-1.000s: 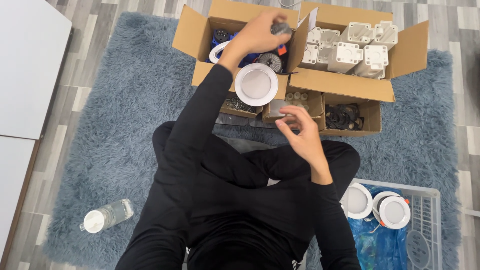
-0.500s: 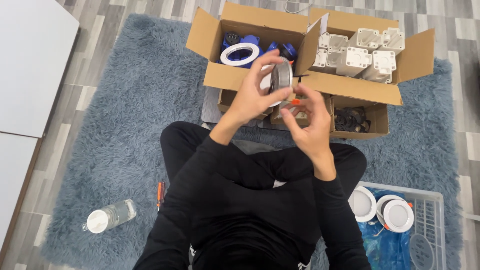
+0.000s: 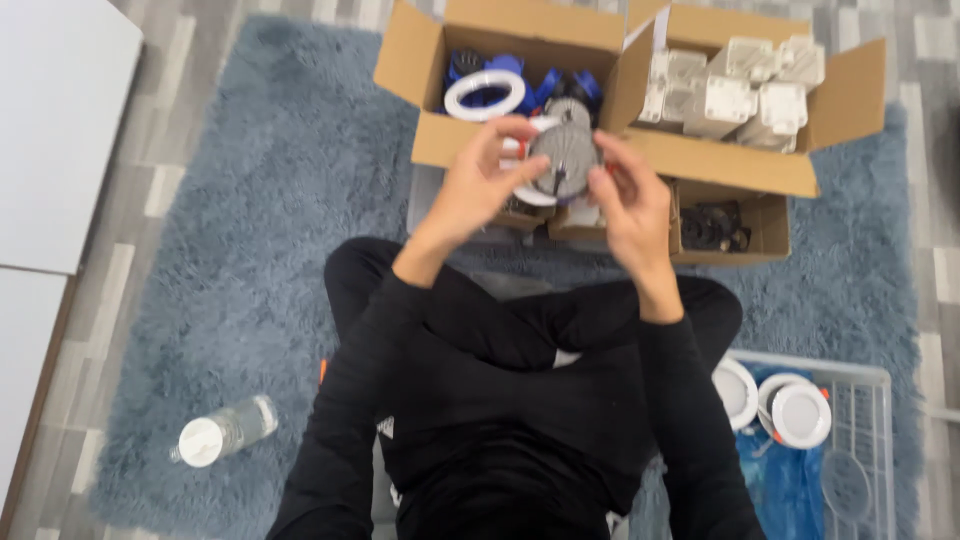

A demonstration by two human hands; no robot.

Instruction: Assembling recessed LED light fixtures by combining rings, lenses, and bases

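Grey metal shows on the back of the round light fitting (image 3: 563, 160), which both hands hold up over the near edge of the rug (image 3: 250, 200), just in front of the cardboard boxes. The left hand (image 3: 478, 185) has its grip pinching the fitting's white rim from the left, fingers curled around the edge, and the right hand (image 3: 628, 200) presses its fingertips against the right side, so the piece is caught between them. Behind it, the left box (image 3: 430, 60) holds a white ring and blue parts, the right box (image 3: 840, 90) holds white square housings, and a smaller box (image 3: 760, 225) near the right hand holds dark pieces. A wire basket (image 3: 880, 440) at the rug's right corner carries finished white lights, and a water bottle (image 3: 225, 430) lies on its side near the left edge. The risk, as I judge it, is a slip: the hold is on the thin rim only, so any twist could drop the fitting into the open boxes below or onto the lap.
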